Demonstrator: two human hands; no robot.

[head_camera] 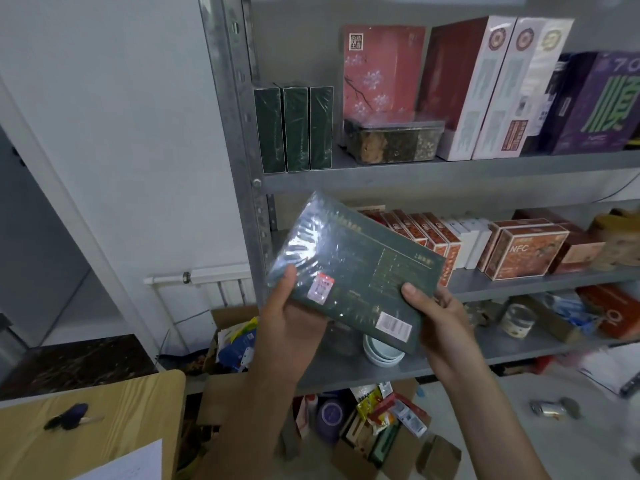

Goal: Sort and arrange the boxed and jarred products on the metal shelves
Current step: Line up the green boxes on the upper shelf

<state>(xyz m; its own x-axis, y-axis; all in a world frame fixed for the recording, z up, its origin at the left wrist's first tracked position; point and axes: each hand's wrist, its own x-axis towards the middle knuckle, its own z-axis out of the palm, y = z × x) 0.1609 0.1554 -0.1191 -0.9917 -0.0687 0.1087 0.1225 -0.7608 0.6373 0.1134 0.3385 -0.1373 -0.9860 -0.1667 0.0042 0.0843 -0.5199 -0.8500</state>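
Note:
I hold a flat dark green box wrapped in shiny film, tilted, in front of the metal shelves. My left hand grips its lower left corner, thumb on the face. My right hand grips its lower right edge, thumb on top. Three matching dark green boxes stand upright at the left end of the upper shelf. Red and white boxes stand in a row on the middle shelf behind the held box.
The upper shelf also carries a pink box, a clear tub, tall white boxes and a purple box. Bowls and a jar sit lower down. Open cartons lie on the floor; a wooden table stands at left.

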